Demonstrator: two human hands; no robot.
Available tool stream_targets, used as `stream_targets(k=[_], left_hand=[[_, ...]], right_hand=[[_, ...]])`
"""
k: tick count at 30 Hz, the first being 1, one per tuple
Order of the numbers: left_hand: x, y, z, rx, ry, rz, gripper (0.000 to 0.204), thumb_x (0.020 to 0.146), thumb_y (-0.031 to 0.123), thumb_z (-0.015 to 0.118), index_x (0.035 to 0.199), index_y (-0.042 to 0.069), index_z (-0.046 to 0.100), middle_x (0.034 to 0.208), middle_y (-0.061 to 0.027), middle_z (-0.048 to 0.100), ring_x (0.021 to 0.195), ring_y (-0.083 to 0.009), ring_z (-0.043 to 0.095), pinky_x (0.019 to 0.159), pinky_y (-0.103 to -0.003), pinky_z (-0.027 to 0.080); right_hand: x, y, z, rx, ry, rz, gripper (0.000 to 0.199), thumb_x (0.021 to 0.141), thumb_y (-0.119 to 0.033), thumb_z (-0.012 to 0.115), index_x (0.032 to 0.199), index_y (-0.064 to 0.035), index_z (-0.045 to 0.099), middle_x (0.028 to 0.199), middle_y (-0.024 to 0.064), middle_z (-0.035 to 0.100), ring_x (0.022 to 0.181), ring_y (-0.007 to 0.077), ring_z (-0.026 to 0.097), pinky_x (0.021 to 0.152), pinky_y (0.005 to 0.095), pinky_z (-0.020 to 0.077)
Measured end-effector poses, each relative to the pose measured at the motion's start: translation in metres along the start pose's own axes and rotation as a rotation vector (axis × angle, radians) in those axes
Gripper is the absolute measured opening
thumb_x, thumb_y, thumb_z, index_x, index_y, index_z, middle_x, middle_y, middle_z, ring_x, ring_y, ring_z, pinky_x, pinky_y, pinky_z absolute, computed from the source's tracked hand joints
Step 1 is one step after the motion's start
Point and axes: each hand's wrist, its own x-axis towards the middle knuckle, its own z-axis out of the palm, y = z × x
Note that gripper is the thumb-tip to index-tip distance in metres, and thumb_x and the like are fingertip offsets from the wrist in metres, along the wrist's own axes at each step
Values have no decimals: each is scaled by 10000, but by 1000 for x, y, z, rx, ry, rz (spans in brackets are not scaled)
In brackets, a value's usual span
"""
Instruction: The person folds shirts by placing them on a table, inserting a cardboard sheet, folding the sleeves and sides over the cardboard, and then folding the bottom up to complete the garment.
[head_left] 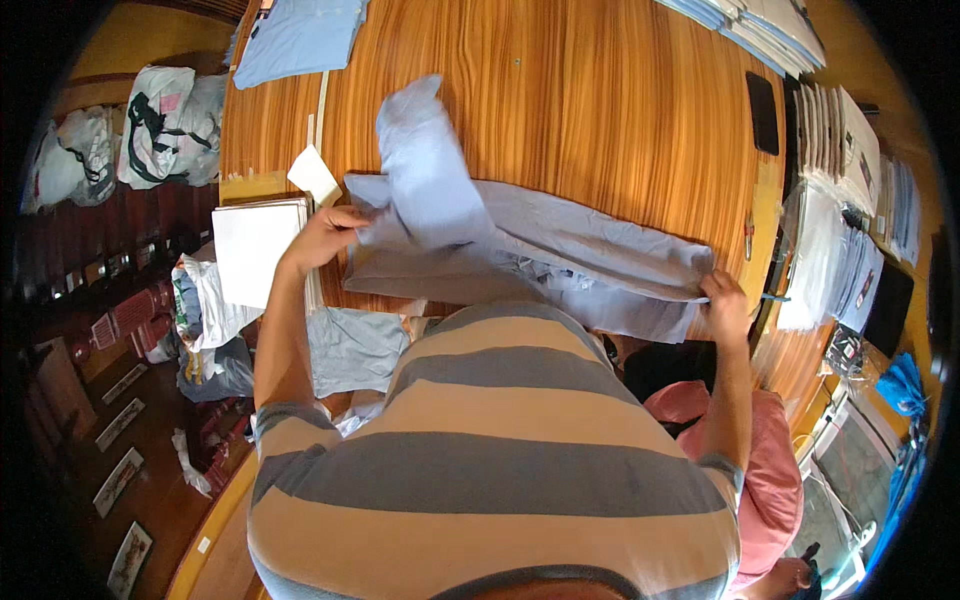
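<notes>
A blue-grey shirt (600,232) lies stretched sideways across the near edge of the wooden table (590,110). One sleeve (425,160) is thrown up and over toward the far side, slightly smeared by motion. At the shirt's left end, my left hand (335,238) pinches the cloth between thumb and fingers. My right hand (727,305) grips the corner at the right end, its fingers closed round the edge. Along the middle the fabric is bunched, and my striped top covers part of its near side.
Folded blue shirts (300,40) lie at the far left. A white stack of boards (258,250) stands by my left arm, near a white card (314,172). To the right are a black phone (762,112), a pen (748,240) and packed shirts (838,145). Someone in a pink top (770,450) is close at right.
</notes>
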Motion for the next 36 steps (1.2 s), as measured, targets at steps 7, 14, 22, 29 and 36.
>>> stream_targets(k=[7, 14, 22, 29, 36], left_hand=[[-34, 40, 28, 504, 160, 73, 285, 861, 35, 722, 1137, 57, 788, 1151, -126, 704, 1016, -308, 690, 904, -393, 560], [-36, -10, 75, 692, 615, 433, 486, 855, 287, 833, 1248, 23, 723, 1370, -149, 650, 1350, -362, 559, 1111, -544, 437], [-21, -15, 87, 730, 533, 307, 889, 710, 615, 887, 1356, 41, 680, 1569, -118, 546, 1574, -288, 348, 1300, -550, 212], [-28, -24, 89, 646, 514, 238, 941, 697, 626, 896, 1481, 193, 608, 1673, -24, 434, 1584, -275, 324, 1316, -542, 188], [-22, -28, 86, 628, 566, 326, 770, 706, 520, 936, 1365, 204, 696, 1654, -40, 463, 1564, -303, 356, 1288, -569, 260]], right_hand=[[7, -60, -35, -74, -326, 361, 413, 789, -96, 734, 1197, -63, 679, 1338, 205, 615, 1243, 387, 590, 1075, 524, 488], [266, -177, -47, 584, -15, 118, 320, 982, -261, 700, 1170, -5, 742, 1070, 233, 758, 1046, 400, 736, 909, 461, 581], [508, -357, 31, 401, -872, -87, 475, 959, -444, 774, 1105, 4, 713, 843, 157, 769, 856, 320, 759, 804, 409, 598], [423, -175, 11, 1075, -274, -52, 331, 875, -120, 835, 1155, 6, 710, 1005, 104, 722, 933, 190, 707, 852, 330, 574], [356, -128, 31, 521, -109, -38, 425, 879, -265, 835, 1178, 6, 704, 1057, 167, 752, 1049, 316, 733, 926, 409, 575]])
